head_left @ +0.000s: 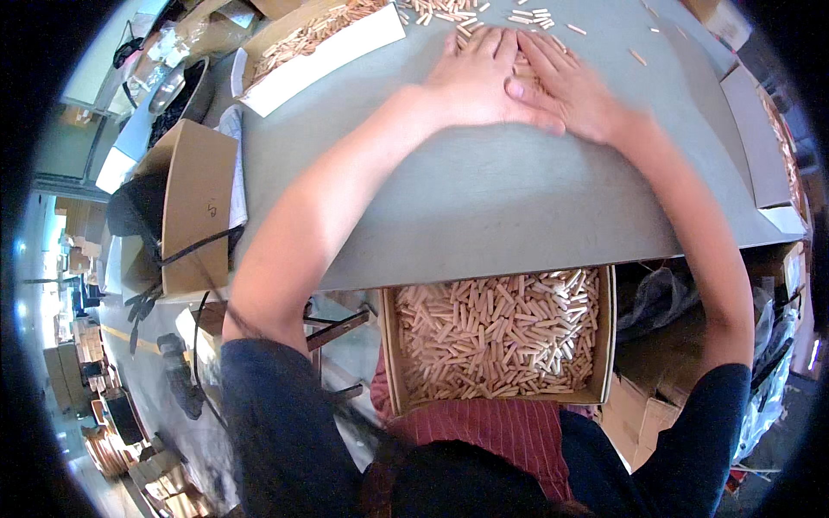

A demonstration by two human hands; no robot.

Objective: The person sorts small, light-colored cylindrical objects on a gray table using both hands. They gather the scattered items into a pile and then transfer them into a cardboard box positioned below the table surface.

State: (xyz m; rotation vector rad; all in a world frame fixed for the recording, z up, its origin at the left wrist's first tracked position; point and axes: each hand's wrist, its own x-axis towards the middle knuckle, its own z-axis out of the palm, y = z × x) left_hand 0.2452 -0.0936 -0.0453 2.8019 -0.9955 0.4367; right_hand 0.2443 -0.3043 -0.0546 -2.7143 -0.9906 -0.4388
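Note:
My left hand (479, 82) and my right hand (574, 93) reach to the far side of the grey table (484, 207), side by side with thumbs overlapping. Fingers on both are stretched out and point away from me. Small wooden dowel pins (525, 71) show in the gap between the hands, and others lie just past the fingertips. How many are under the palms is hidden. Below the table's near edge, close to my body, an open cardboard box (610, 337) holds a thick layer of the same pale dowels.
A long white-sided box (324, 65) of dowels stands at the far left of the table. Another low box (760, 142) with dowels is at the right edge. Loose pins (637, 57) are scattered at the back. An upright cardboard box (200, 203) stands at the left edge.

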